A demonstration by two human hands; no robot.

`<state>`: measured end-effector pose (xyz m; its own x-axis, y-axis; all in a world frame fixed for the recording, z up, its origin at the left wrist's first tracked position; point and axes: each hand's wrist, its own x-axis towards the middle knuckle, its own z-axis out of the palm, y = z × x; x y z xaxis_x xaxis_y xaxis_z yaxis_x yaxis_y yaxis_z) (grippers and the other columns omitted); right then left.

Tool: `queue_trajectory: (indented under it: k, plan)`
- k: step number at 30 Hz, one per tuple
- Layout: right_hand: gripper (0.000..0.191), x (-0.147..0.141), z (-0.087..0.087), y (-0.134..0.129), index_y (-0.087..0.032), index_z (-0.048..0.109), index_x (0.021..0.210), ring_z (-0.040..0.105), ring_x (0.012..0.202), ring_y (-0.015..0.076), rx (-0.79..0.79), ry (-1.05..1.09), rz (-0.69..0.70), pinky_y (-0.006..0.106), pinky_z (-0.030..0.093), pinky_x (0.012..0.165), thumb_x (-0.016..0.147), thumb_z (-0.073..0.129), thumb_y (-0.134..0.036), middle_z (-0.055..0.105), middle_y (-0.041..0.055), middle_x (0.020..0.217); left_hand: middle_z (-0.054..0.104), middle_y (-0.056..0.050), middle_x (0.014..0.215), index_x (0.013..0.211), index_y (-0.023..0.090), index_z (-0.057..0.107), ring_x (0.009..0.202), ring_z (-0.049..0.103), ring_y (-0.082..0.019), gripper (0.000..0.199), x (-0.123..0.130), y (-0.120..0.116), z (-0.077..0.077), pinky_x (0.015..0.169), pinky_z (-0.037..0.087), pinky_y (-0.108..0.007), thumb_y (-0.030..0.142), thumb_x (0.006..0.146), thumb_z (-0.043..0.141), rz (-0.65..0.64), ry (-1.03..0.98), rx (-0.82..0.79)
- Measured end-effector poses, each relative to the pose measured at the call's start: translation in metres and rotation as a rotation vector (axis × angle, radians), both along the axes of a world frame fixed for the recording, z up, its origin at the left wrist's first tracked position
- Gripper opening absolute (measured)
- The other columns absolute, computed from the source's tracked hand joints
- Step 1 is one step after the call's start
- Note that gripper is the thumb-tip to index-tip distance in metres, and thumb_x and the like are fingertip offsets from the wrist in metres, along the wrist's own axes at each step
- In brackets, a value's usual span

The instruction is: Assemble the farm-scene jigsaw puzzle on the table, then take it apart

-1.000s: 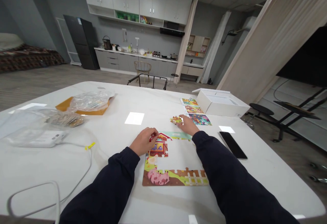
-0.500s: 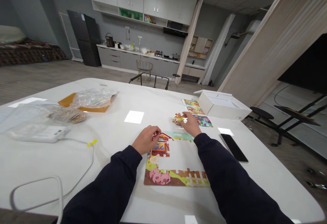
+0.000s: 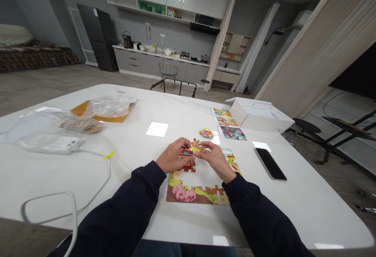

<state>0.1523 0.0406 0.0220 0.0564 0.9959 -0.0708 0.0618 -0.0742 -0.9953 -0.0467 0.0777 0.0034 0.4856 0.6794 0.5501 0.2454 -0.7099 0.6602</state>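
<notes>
Your right hand (image 3: 213,159) is almost closed, pinching a small jigsaw piece (image 3: 195,146) between thumb and fingertips at about 12 o'clock, just above the red barn section of a part-built farm jigsaw puzzle (image 3: 182,194). Your left hand (image 3: 173,156) curls over that barn section, its fingers bent and nearly touching your right hand. A red piece shows at those fingers, but you cannot tell whether the hand grips it or only rests on it. Your dark navy sleeves (image 3: 126,206) angle inward from about 7 and 5 o'clock.

The puzzle lies flat on the white table (image 3: 132,112), with a pig and fence along its near edge and a gap in the middle. At 1 o'clock, a small cluster of loose puzzle pieces (image 3: 206,133) sits just left of three picture cards (image 3: 229,121), with an open white box (image 3: 260,116) beside them. A black smartphone (image 3: 270,164) lies at about 2 o'clock, well clear of your right hand.

At 10 o'clock, crumpled clear plastic (image 3: 110,106) sits on an orange envelope (image 3: 79,108). At 9 o'clock there is a white plastic device (image 3: 51,143), its small label too tiny to read, with a white cable (image 3: 108,178) bearing a yellow tag (image 3: 108,155).
</notes>
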Motion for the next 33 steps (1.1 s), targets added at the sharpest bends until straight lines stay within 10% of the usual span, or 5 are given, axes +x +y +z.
queue_trajectory:
  k: [14, 20, 25, 33]
  plan:
    - [0.047, 0.017, -0.001, -0.004, -0.019, 0.064, 0.088, 0.073, 0.071, 0.0198, -0.064, -0.022, 0.188, 0.034, 0.060, 0.072, 0.069, 0.088, -0.054, 0.075, 0.0031, 0.078, 0.065, -0.007, 0.111, 0.114, 0.021, 0.060, 0.100, 0.066, -0.020, 0.032, -0.002, -0.001, 0.000, 0.091, 0.056, -0.035, 0.021, 0.086, 0.075, -0.108, 0.034, 0.043]
    - [0.051, 0.084, 0.000, 0.007, -0.019, 0.067, 0.110, 0.075, 0.078, 0.0213, -0.009, -0.235, 0.119, 0.031, 0.058, 0.067, 0.077, 0.079, -0.055, 0.079, 0.0108, 0.095, 0.066, -0.007, 0.109, 0.113, 0.022, 0.059, 0.098, 0.064, -0.022, 0.034, -0.002, -0.001, 0.001, 0.090, 0.055, -0.037, 0.021, 0.083, 0.076, -0.052, 0.098, 0.039]
    - [0.058, 0.159, -0.027, 0.020, -0.017, 0.068, 0.108, 0.060, 0.054, 0.0132, 0.141, -0.302, -0.183, 0.029, 0.052, 0.055, 0.079, 0.069, -0.067, 0.074, 0.0078, 0.085, 0.066, -0.006, 0.111, 0.114, 0.023, 0.059, 0.102, 0.064, -0.022, 0.038, -0.001, 0.001, -0.006, 0.093, 0.054, -0.038, 0.017, 0.080, 0.076, -0.015, 0.137, 0.022]
    - [0.043, 0.168, -0.061, 0.021, -0.019, 0.070, 0.108, 0.067, 0.073, 0.0199, 0.209, -0.466, -0.104, 0.032, 0.055, 0.063, 0.088, 0.063, -0.057, 0.070, 0.0051, 0.080, 0.065, -0.006, 0.113, 0.119, 0.023, 0.058, 0.101, 0.062, -0.022, 0.040, -0.002, 0.008, -0.010, 0.093, 0.052, -0.039, 0.012, 0.083, 0.069, 0.160, 0.131, 0.055]
